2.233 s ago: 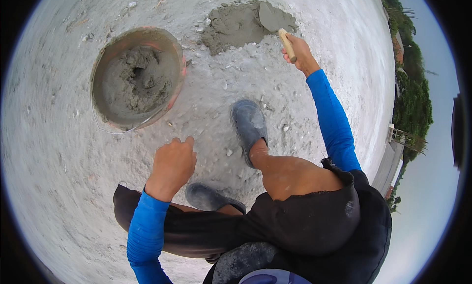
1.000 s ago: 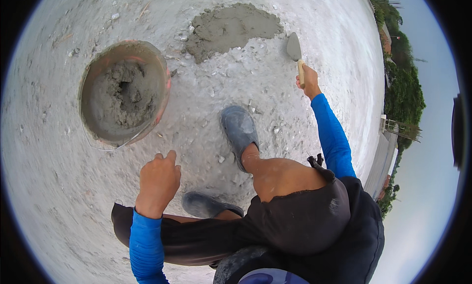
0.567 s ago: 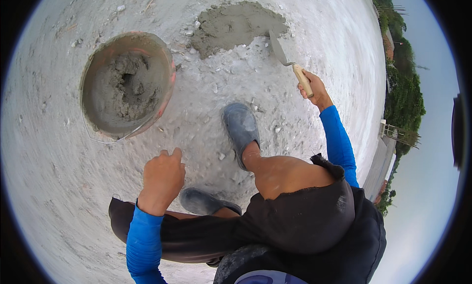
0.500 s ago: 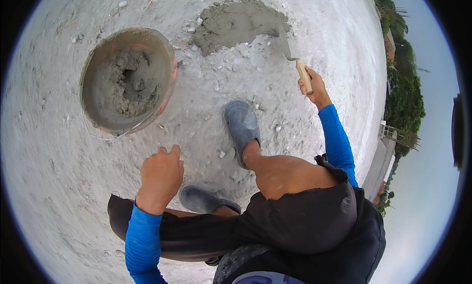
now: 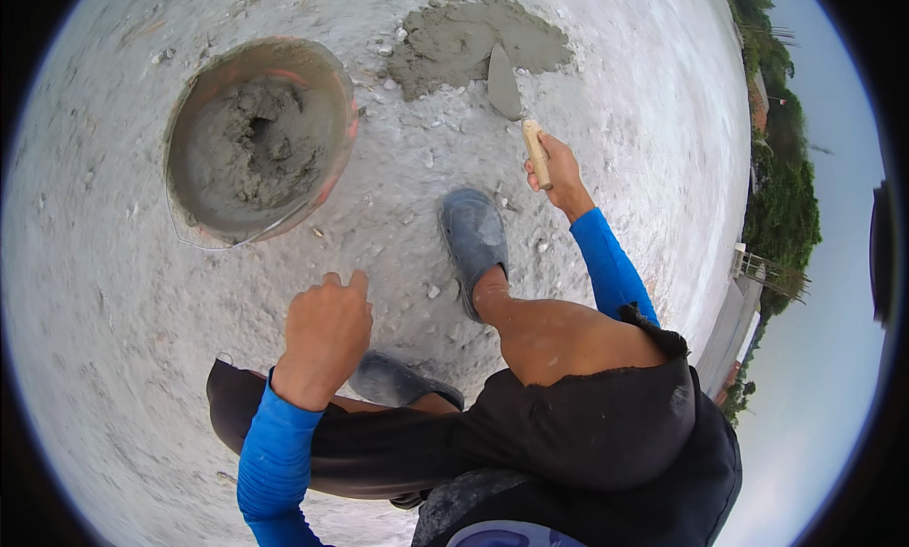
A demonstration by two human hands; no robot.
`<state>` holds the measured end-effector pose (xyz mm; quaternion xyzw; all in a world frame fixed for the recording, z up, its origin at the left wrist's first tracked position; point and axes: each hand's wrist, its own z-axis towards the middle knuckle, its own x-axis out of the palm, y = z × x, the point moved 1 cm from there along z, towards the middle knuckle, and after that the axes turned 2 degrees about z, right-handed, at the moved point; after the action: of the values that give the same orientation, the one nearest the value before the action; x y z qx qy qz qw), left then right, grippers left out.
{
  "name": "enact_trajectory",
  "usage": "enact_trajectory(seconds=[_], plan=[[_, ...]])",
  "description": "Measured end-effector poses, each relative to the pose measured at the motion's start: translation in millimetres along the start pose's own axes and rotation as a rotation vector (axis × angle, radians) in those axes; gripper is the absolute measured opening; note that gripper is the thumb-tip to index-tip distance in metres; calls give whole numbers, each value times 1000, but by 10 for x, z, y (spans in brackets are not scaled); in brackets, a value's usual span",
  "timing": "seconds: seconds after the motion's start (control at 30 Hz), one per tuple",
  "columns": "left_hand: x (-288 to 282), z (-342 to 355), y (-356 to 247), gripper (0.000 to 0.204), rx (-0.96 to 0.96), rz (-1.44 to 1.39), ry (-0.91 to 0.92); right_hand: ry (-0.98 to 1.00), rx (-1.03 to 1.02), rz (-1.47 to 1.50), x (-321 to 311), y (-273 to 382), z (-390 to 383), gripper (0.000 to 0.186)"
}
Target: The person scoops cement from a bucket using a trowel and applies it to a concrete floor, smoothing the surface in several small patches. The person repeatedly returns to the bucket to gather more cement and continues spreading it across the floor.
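In my right hand [image 5: 562, 176] is a pointing trowel [image 5: 504, 85], gripped by its pale wooden handle. Its grey blade points away from me, with the tip over the near part of a wet mortar patch [image 5: 453, 44] spread on the ground. My left hand [image 5: 328, 333] hovers above the ground, back upward, fingers curled in; nothing shows in it, though the palm is hidden. Beyond it, to the left, stands a bucket [image 5: 343, 159] with a reddish, mortar-smeared wall and a thin wire handle hanging on its near side. Thick grey mortar [image 5: 270, 148] sits inside, with a hollow in its middle.
Pale, rough ground [image 5: 398, 235] with scattered pebbles lies all around. My grey clogs [image 5: 472, 239] stand between the bucket and my right arm, one ahead of the other. My bent knees in dark trousers [image 5: 578, 424] fill the lower middle. Trees [image 5: 786, 192] show at far right.
My right hand has moved left with the trowel, and the blade now shows its broad face near the patch's closer edge. My left hand has shifted slightly right, still curled.
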<state>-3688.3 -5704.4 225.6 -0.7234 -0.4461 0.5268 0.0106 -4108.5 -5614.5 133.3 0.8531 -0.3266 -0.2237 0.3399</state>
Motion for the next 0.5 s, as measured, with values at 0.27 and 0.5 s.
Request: enact_trajectory(seconds=[0.27,0.5], plan=[[32,-25,15,22,-23,11,-5,299,10,-190,454,4,-492,42],[51,-29,-26,22,-18,39,9,344,32,-287,799,66,-319,42]])
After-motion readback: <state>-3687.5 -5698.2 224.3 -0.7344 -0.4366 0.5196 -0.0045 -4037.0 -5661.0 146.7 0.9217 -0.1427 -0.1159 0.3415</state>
